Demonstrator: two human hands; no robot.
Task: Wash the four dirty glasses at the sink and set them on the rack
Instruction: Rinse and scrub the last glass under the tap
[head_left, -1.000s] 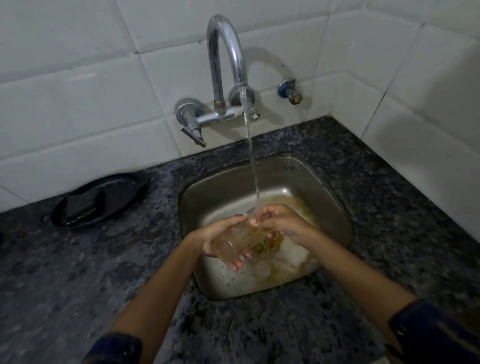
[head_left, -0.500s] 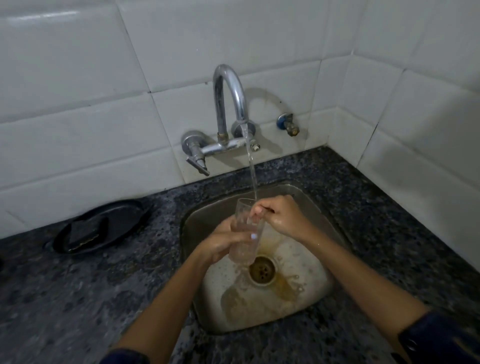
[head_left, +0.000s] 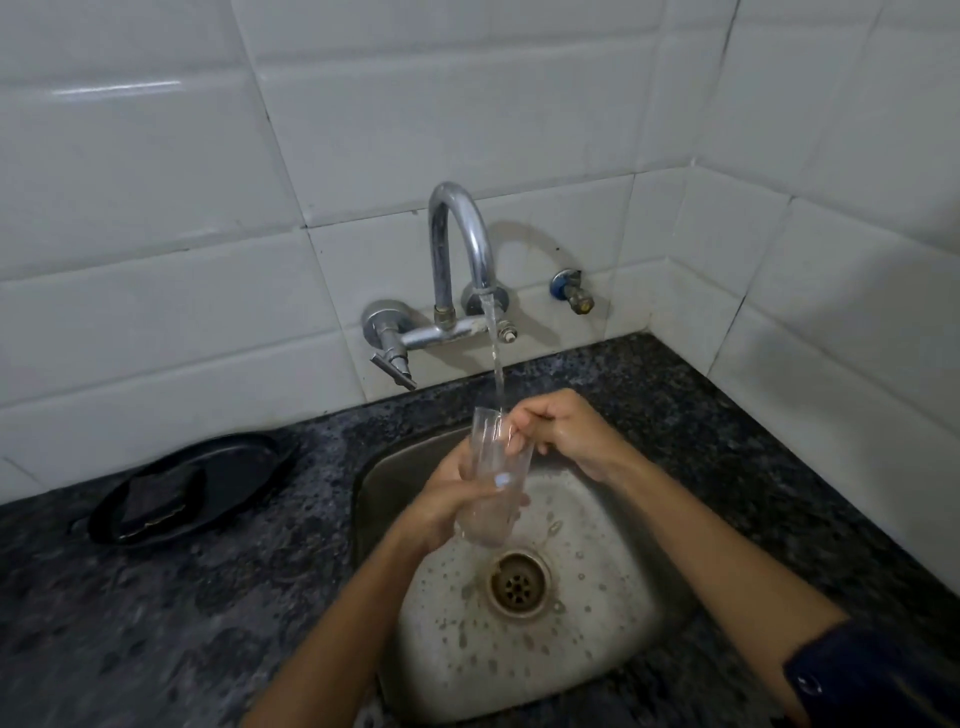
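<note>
A tall clear glass (head_left: 496, 467) stands nearly upright over the steel sink (head_left: 379, 483), its mouth under the running stream from the chrome tap (head_left: 460, 249). My left hand (head_left: 452, 501) grips the glass around its lower half. My right hand (head_left: 563, 431) is at the rim, with its fingers curled over the edge and reaching inside the glass. No other glasses and no rack are in view.
A black plate (head_left: 223, 467) with a dark scrub pad (head_left: 156, 499) lies on the speckled granite counter (head_left: 156, 597) left of the sink. The drain (head_left: 518, 584) sits below the glass. A small wall valve (head_left: 574, 291) and white tiled walls close off the back and right.
The glass went from tilted low in the sink to upright under the stream. The brown water has drained from the basin. The view has tilted down and closer.
</note>
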